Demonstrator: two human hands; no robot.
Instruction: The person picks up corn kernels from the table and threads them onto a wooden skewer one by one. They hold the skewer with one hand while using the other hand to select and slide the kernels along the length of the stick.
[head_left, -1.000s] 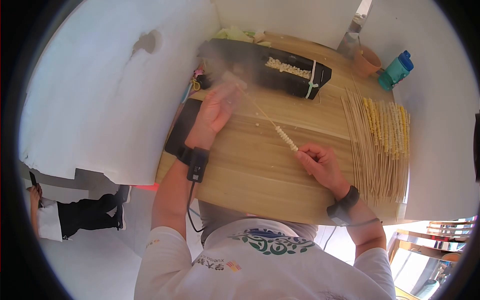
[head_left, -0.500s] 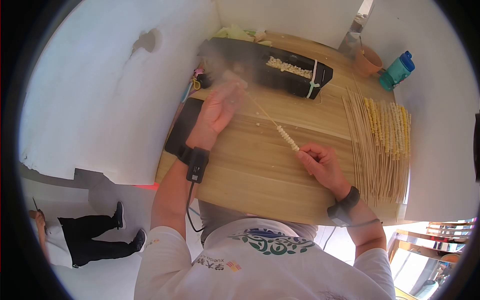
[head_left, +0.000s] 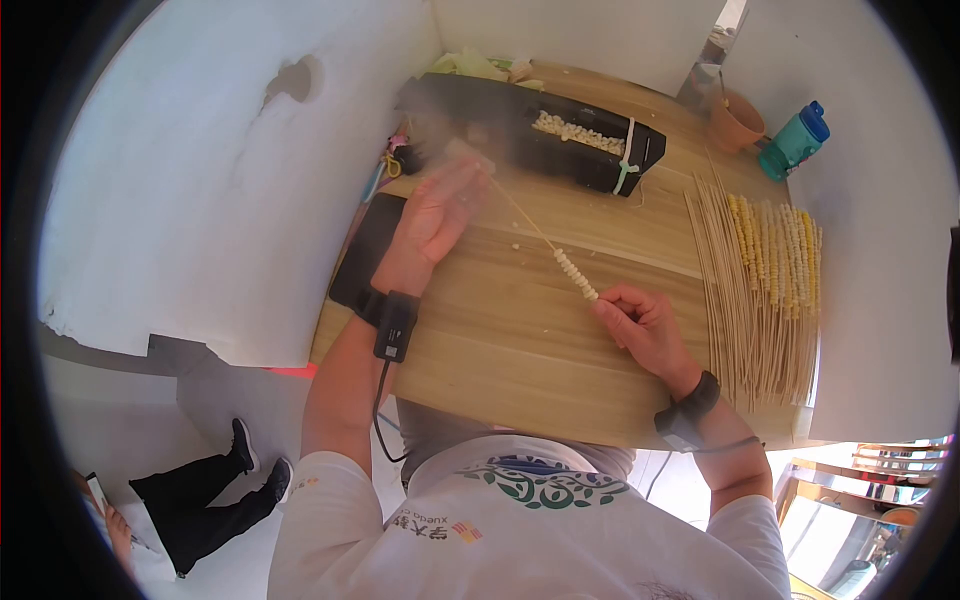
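A thin stick [head_left: 522, 212] slants across the middle of the wooden table, with pale beads [head_left: 575, 275] threaded along its lower right part. My right hand [head_left: 640, 322] pinches the beaded end between thumb and fingers. At the stick's upper left end is my left hand [head_left: 443, 205], palm turned up, its fingertips blurred by haze, so its hold on the stick is unclear. Just beyond it lies a long black container [head_left: 510, 125] with loose pale pieces [head_left: 580, 132] inside. On the right rest bare sticks [head_left: 712, 260] and sticks filled with yellow and white pieces [head_left: 775, 250].
A black flat object [head_left: 366, 255] lies beside my left forearm. Toward the back right stand a terracotta pot [head_left: 735, 122] and a teal bottle [head_left: 793, 143]. White walls flank the table [head_left: 520, 375]. Another person's legs [head_left: 210, 500] show at the lower left.
The other person at the lower left has shifted, and a phone-like object now shows in a hand there. My hands and the beaded stick have hardly moved.
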